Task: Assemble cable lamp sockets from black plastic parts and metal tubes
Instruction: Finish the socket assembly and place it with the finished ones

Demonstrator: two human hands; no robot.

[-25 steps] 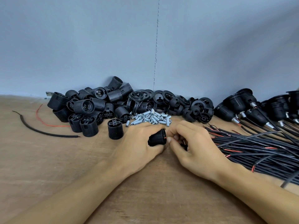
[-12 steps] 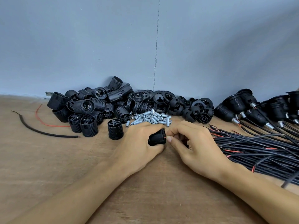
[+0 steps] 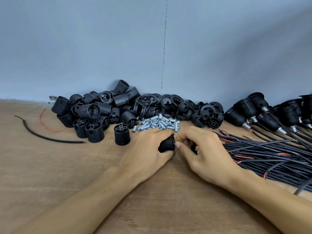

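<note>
**Ribbed socket body held sideways between two hands**

The left hand (image 3: 146, 151) curls round a black lamp socket body (image 3: 166, 146), with the thumb underneath and the fingers over the top. It holds the part low over the wooden table (image 3: 50, 179), near the middle of the view. The socket body is a short cylinder ringed with fine ribs, matt black. Its long axis runs roughly left to right, and the right end is tipped slightly up and away, toward the right hand (image 3: 204, 149).

That hand is curled too. Its thumb and forefinger tips meet right at the socket's exposed end — whether they pinch something small there is too hidden to tell. A dark shape sits under its palm, unclear.

Room is tight ahead. A heap of threaded metal tubes (image 3: 158, 123) lies just beyond the left knuckles. Behind the tubes, a pile of ribbed socket bodies (image 3: 99, 112), flat rings (image 3: 152, 101) and domed caps (image 3: 202, 114) banks against the grey wall (image 3: 101, 48), where the tabletop ends. One socket body (image 3: 122, 135) stands upright, apart from the pile and near the left hand.

On the right, a bundle of black cables (image 3: 270, 154) with red cores showing runs just beside the right wrist, and finished sockets on cables (image 3: 270, 112) lie farther back. Bare wood stretches to the left of the left forearm, out to a loose black cable scrap (image 3: 50, 140) and a red wire (image 3: 50, 130).
</note>
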